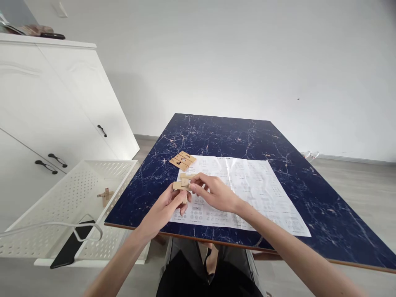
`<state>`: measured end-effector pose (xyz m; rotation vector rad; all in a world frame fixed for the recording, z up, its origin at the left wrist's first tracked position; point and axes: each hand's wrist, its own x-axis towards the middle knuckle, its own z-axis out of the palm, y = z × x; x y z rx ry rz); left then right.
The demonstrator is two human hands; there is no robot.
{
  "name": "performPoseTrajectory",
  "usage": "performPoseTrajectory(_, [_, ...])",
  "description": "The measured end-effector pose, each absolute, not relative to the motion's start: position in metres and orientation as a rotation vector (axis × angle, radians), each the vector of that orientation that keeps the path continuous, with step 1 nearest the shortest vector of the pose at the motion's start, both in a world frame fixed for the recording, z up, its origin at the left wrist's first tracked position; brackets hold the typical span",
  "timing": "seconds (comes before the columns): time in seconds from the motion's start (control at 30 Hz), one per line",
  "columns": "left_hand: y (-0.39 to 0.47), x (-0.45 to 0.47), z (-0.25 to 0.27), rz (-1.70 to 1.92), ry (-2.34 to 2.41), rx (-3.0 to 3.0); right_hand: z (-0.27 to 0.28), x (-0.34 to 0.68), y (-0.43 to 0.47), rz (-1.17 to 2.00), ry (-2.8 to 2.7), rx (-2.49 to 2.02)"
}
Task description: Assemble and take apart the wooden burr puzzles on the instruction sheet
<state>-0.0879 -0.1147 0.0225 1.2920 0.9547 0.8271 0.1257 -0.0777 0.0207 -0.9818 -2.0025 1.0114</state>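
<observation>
Above the near left part of a printed instruction sheet (pixel 247 181), my two hands meet on a small assembly of light wooden pieces (pixel 185 182). My left hand (pixel 168 203) grips its lower side, thumb on top and fingers curled underneath. With bent fingertips, my right hand (pixel 213 192) pinches the assembly's right side. Flat pieces cross one another in it; my fingers hide how they join. Just beyond lies a flat wooden board (pixel 182 160) with cut-outs, partly over the sheet's far left corner.
The dark blue marble-patterned table (pixel 222 136) has its near edge at my lap. On the left stand a white perforated basket (pixel 74 185), with a wooden piece (pixel 105 196) inside, and a white cabinet (pixel 62 95). A white cable (pixel 55 224) crosses the basket.
</observation>
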Motion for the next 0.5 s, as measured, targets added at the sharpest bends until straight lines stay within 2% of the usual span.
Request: performPoseTrajectory(0.5, [-0.123, -0.086, 0.021, 0.757, 0.995, 1.449, 0.013, 0.125, -0.095, 1.513, -1.611, -0.989])
